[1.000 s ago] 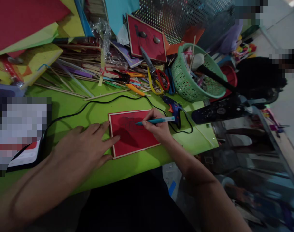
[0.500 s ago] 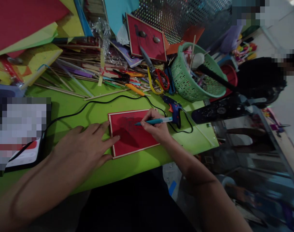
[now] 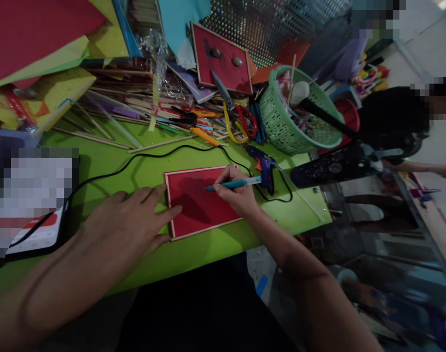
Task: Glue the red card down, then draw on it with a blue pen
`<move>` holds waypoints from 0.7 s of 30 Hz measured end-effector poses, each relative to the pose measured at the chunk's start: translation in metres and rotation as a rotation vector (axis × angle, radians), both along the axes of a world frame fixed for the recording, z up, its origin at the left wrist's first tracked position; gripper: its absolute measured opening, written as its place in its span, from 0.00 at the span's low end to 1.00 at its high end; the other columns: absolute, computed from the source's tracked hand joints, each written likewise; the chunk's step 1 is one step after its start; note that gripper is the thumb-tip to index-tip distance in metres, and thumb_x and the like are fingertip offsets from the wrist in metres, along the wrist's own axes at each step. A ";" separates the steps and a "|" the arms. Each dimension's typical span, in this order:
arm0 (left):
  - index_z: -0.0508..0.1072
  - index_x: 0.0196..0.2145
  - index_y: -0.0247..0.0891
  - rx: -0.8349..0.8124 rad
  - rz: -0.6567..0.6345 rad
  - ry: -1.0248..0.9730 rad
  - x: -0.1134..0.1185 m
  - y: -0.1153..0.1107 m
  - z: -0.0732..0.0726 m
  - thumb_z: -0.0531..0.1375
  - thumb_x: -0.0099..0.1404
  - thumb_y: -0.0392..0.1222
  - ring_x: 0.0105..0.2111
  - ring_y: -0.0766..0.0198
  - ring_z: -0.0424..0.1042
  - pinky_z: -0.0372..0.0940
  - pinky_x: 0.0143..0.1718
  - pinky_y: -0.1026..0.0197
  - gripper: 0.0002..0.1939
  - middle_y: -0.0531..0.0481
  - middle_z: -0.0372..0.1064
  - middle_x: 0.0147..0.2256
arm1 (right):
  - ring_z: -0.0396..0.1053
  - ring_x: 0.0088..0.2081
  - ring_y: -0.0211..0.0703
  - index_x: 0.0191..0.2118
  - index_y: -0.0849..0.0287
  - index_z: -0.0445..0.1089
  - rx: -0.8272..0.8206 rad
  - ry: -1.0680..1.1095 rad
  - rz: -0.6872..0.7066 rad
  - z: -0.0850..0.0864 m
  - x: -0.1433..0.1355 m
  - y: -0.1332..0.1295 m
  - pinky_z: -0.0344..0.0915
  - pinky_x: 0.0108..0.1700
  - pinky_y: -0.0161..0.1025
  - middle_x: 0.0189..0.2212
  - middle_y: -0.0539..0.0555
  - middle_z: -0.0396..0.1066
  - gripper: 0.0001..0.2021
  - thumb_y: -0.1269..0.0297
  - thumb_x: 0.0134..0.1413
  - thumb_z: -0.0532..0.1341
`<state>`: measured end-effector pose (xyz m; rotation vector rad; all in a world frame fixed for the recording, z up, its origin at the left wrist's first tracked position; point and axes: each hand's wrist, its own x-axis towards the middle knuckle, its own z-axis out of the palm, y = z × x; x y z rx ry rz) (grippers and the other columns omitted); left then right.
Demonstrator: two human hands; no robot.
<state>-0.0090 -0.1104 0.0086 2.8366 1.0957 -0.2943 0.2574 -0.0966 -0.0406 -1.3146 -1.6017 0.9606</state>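
A red panel [image 3: 204, 210] edged with thin pale sticks lies flat on the green table [image 3: 142, 264]. Dark marks show on its upper middle. My right hand [image 3: 237, 195] pinches a teal pen [image 3: 233, 184] with a clear end, its tip at the marks. The heel of that hand covers the panel's right side. With fingers spread, my left hand [image 3: 135, 220] rests over the panel's left edge. Just right of the panel lies a blue glue gun [image 3: 264, 166] with its black cord.
A tablet-like device [image 3: 63, 215] lies at left. Behind are scissors [image 3: 233, 110], a green basket [image 3: 299, 117], loose sticks [image 3: 135, 107] and another red panel [image 3: 223, 58] bearing two stones. A black jointed arm [image 3: 332, 166] stands right; a person's forearm [image 3: 424, 168] shows beyond.
The marks under the pen look slightly denser. Both my hands stay almost in place. At the far right, another person's forearm has come into view.
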 end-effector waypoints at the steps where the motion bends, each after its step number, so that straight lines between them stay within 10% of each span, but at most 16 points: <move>1: 0.74 0.59 0.57 0.003 -0.002 -0.006 0.000 0.000 0.000 0.64 0.65 0.42 0.52 0.42 0.75 0.73 0.41 0.44 0.25 0.39 0.73 0.58 | 0.60 0.26 0.37 0.29 0.55 0.65 0.008 0.008 0.001 0.000 0.001 0.000 0.58 0.29 0.37 0.24 0.45 0.64 0.07 0.63 0.52 0.64; 21: 0.75 0.58 0.56 0.050 -0.010 -0.030 -0.001 -0.001 -0.003 0.65 0.64 0.44 0.49 0.42 0.77 0.73 0.39 0.45 0.25 0.39 0.74 0.56 | 0.60 0.25 0.36 0.28 0.54 0.65 -0.005 0.008 0.012 0.003 0.001 -0.004 0.58 0.28 0.36 0.23 0.45 0.65 0.06 0.66 0.51 0.64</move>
